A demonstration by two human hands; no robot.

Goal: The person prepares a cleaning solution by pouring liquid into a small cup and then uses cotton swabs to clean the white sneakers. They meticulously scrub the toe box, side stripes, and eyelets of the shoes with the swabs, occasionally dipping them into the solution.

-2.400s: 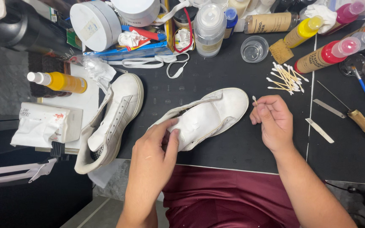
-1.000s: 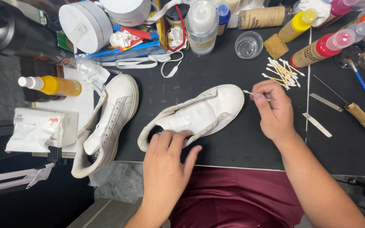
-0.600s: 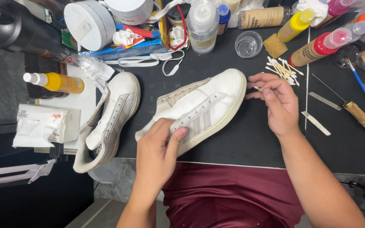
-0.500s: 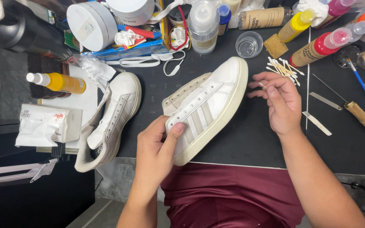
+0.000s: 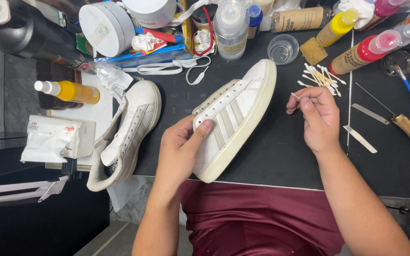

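Left hand (image 5: 179, 150): fingers clamped on the white sneaker (image 5: 233, 118) – thumb across its striped side.
Sneaker: tilted on its side above the black bench (image 5: 281, 151).
Right hand (image 5: 318, 118): fingers pinching a cotton swab (image 5: 294, 96) – just beside the sole.

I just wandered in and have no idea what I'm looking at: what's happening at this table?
A person sits at a black work mat crowded with bottles. The left hand grips a white sneaker by its heel end, turned on its side so the striped side panel faces up. The right hand pinches a cotton swab just beside the shoe, not touching it. A second white sneaker lies to the left, and a pile of swabs sits behind.
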